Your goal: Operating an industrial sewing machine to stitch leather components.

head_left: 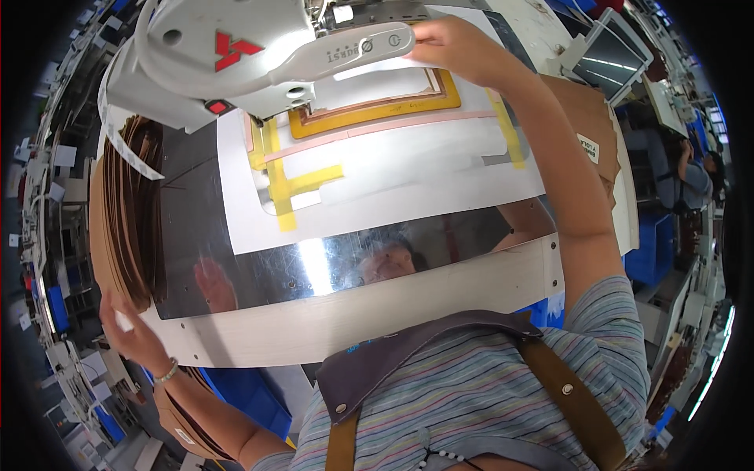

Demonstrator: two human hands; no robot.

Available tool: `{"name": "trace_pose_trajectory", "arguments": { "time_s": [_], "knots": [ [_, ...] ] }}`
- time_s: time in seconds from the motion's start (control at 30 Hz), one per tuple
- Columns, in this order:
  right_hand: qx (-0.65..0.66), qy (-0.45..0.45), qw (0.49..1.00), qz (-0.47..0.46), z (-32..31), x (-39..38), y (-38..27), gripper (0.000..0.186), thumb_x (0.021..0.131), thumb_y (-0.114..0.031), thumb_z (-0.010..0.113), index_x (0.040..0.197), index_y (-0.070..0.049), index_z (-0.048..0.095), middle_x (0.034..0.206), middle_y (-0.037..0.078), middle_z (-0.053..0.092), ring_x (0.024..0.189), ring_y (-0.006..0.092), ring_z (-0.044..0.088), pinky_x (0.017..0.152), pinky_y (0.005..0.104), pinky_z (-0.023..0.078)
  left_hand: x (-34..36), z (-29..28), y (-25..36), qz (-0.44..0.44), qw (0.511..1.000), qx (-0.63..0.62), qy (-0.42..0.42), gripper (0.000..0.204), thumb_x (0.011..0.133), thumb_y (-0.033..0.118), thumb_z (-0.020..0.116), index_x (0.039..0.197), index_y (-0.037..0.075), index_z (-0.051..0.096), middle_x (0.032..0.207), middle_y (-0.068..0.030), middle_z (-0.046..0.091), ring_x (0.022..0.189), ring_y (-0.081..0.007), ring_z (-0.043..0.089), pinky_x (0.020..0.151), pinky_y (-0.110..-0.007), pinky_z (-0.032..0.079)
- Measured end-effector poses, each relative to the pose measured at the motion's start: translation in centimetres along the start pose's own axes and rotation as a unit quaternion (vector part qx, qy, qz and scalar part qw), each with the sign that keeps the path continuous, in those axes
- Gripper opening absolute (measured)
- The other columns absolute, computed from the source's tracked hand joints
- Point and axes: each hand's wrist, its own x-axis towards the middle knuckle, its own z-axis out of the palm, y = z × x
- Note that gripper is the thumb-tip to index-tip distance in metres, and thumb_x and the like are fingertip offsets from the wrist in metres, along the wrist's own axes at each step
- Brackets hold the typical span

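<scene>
The brown stack's long axis runs near-to-far; left hand at near end. Right forearm extends forward, right hand beside white attachment; neither grip is discernible.

Right hand: well ahead of the left, fingertips hidden; right forearm behind it | Left hand: thumb parted from fingers; left forearm behind it

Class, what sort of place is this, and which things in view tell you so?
Probably a factory or workshop floor: a big white machine stands over the worktable, a stack of brown sheets lies at the table's left, and another person is among cluttered benches off to the right.
</scene>
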Motion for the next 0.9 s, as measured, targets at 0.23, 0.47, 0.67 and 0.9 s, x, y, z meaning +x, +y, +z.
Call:
{"name": "trace_pose_trajectory", "arguments": {
  "time_s": [0.23, 0.47, 0.67, 0.9],
  "knots": [
    [-0.068, -0.063, 0.992, 0.087, 3.8, 2.9, -0.1, 0.02, 0.089, -0.015, 0.069, 0.102, -0.007, 0.082, 0.093, 0.009, 0.08, 0.089, 0.0215, 0.074, 0.084, 0.0361, 0.057, 0.2, 12.8, 16.7, 0.176, 0.926, -0.173, -0.284, 0.046, 0.105, 0.018, 0.067, 0.149, 0.005, 0.064, 0.156, -0.0197, 0.058, 0.153, -0.0383, 0.044, 0.126, -0.05, 0.032],
    [0.025, -0.022, 0.998, 0.054, 6.3, 2.4, 0.9, 0.019, 0.087, -0.017, 0.074, 0.102, -0.007, 0.08, 0.081, 0.006, 0.075, 0.08, 0.0176, 0.071, 0.076, 0.0341, 0.054, 0.7, 17.8, 21.5, 0.266, 0.903, -0.123, -0.315, 0.064, 0.104, 0.047, 0.064, 0.153, 0.006, 0.06, 0.172, -0.0229, 0.035, 0.161, -0.0476, 0.022, 0.13, -0.061, 0.018],
    [0.044, -0.036, 0.998, 0.041, 8.0, 3.6, 0.9, 0.016, 0.087, -0.014, 0.071, 0.1, -0.007, 0.078, 0.082, 0.006, 0.076, 0.078, 0.0197, 0.071, 0.074, 0.0359, 0.054, 1.4, 19.4, 22.3, 0.301, 0.889, -0.077, -0.337, 0.079, 0.104, 0.058, 0.056, 0.16, 0.002, 0.049, 0.172, -0.0291, 0.029, 0.162, -0.0478, 0.021, 0.131, -0.06, 0.013],
    [-0.066, 0.074, 0.995, -0.013, 7.7, 4.0, 1.8, 0.013, 0.086, -0.01, 0.069, 0.094, -0.006, 0.077, 0.083, 0.009, 0.076, 0.079, 0.0231, 0.073, 0.073, 0.0383, 0.055, 1.4, 19.6, 22.6, 0.297, 0.893, -0.093, -0.326, 0.081, 0.106, 0.059, 0.051, 0.163, 0.001, 0.045, 0.174, -0.0297, 0.027, 0.163, -0.0469, 0.019, 0.132, -0.058, 0.01]
  ]
}}
